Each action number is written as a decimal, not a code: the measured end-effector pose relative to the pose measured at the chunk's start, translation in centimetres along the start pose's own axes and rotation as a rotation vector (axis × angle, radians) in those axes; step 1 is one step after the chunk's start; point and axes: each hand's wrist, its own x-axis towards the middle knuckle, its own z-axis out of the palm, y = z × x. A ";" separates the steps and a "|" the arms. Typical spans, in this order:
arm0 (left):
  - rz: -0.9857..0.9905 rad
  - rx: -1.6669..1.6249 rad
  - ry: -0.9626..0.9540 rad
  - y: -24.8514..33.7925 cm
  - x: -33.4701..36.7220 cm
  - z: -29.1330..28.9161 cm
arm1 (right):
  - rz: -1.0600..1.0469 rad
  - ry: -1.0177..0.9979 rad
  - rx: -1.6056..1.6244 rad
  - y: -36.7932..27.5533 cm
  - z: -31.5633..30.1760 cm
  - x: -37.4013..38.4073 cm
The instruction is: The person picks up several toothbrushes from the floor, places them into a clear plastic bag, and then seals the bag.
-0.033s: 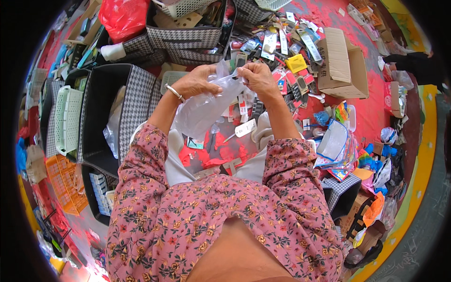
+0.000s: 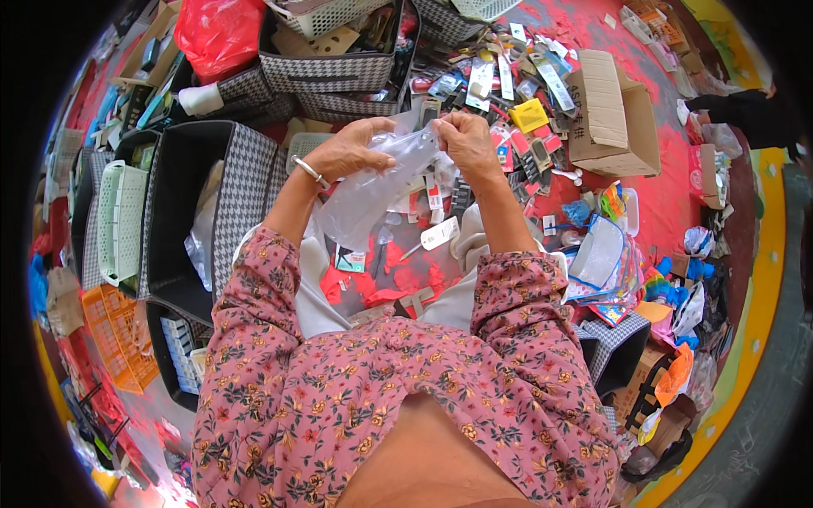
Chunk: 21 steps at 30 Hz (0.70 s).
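Two openwork plastic baskets, one bright orange (image 2: pixel 120 337) and one pale green (image 2: pixel 121 224), stand at the far left. Right of them is a large, open black storage bin with a black-and-white houndstooth fabric side (image 2: pixel 247 182); crumpled clear plastic film (image 2: pixel 204 229) lies in it. A bulging, shiny red plastic bag (image 2: pixel 218 38) sits behind, above more houndstooth containers.

Further right, the left hand (image 2: pixel 360 152), a pale bracelet (image 2: pixel 311 172) on its wrist, grips a limp, translucent plastic bag (image 2: pixel 364 190) between thumb and fingers. This bag hangs in front of the body above the red-and-grey floor (image 2: pixel 398 275), covering part of what lies beneath. Just below, a white rectangular tag (image 2: pixel 440 234) carries dark printing too small to read, and lies beside a pale trouser leg (image 2: pixel 472 241). The right hand (image 2: pixel 467 144) is closed, its thumb and fingertips pinching the bag's upper right edge.

Beyond and beside this hand spreads a dense heap of small carded packages (image 2: pixel 500 135), many with printed labels, illegible at this size; a flat yellow packet (image 2: pixel 528 115) lies on top. Next comes an open brown cardboard carton (image 2: pixel 614 140), dark printed characters down its left side. Below it are blue-edged clear plastic pouches (image 2: pixel 598 251), and toward the right rim a crumpled orange plastic bag (image 2: pixel 673 375).
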 end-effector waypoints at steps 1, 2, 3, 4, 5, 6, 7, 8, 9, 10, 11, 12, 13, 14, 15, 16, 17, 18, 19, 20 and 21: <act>-0.004 -0.030 0.006 0.3 -0.3 0.0 | -0.029 0.085 -0.055 0.0 0.1 0.0; -0.008 -0.061 0.014 0.6 -0.5 0.0 | -0.058 0.169 -0.111 0.0 0.1 0.0; 0.006 -0.078 0.012 0.8 -0.5 -0.1 | -0.085 0.182 -0.151 -0.2 0.0 0.0; 0.013 -0.100 0.010 0.7 -0.6 0.0 | -0.104 0.193 -0.189 -0.3 -0.1 0.0; 0.021 -0.122 0.011 0.5 -0.7 0.0 | -0.124 0.200 -0.228 -0.2 0.0 0.0; 0.045 -0.143 -0.022 0.3 -0.4 -0.3 | -0.099 0.217 -0.175 0.3 -0.1 0.3; 0.062 -0.158 -0.029 0.4 -0.7 -0.3 | -0.062 0.247 -0.164 0.5 0.0 0.5; 0.073 -0.152 -0.045 0.6 -0.6 -0.4 | -0.089 0.287 -0.158 0.7 -0.7 0.8; 0.085 -0.148 -0.059 0.7 -0.6 -0.4 | -0.116 0.325 -0.151 0.8 -1.6 0.9; 0.109 -0.148 -0.041 0.8 -0.6 -0.4 | -0.100 0.373 -0.085 0.5 -2.3 0.8; 0.112 -0.140 -0.035 1.2 -0.9 -0.4 | -0.086 0.420 -0.020 0.0 -2.8 0.8; 0.116 -0.143 -0.016 1.3 -1.2 -0.3 | -0.054 0.432 0.136 0.0 -3.3 0.9; 0.124 -0.145 0.000 1.4 -1.3 -0.3 | 0.002 0.363 0.344 -0.4 -3.6 0.6; 0.143 -0.135 0.021 1.4 -1.4 -0.3 | 0.039 0.336 0.344 -0.5 -3.6 0.5; 0.160 -0.124 0.041 1.4 -1.6 -0.3 | 0.075 0.310 0.345 -0.7 -3.4 0.4; 0.179 -0.117 0.056 1.4 -1.5 -0.2 | 0.102 0.249 0.344 -0.9 -3.1 0.3; 0.182 -0.117 0.065 1.3 -1.5 -0.2 | 0.129 0.189 0.343 -1.1 -2.7 0.2; 0.185 -0.117 0.073 1.2 -1.4 -0.2 | 0.155 0.129 0.343 -1.3 -2.1 0.1; 0.189 -0.117 0.080 1.2 -1.3 -0.1 | 0.164 0.111 0.341 -1.5 -1.5 0.1; 0.186 -0.120 0.071 1.3 -1.2 0.0 | 0.173 0.094 0.339 -1.6 -0.8 0.0; 0.182 -0.123 0.061 1.4 -1.2 0.2 | 0.182 0.077 0.338 -1.6 -0.3 0.0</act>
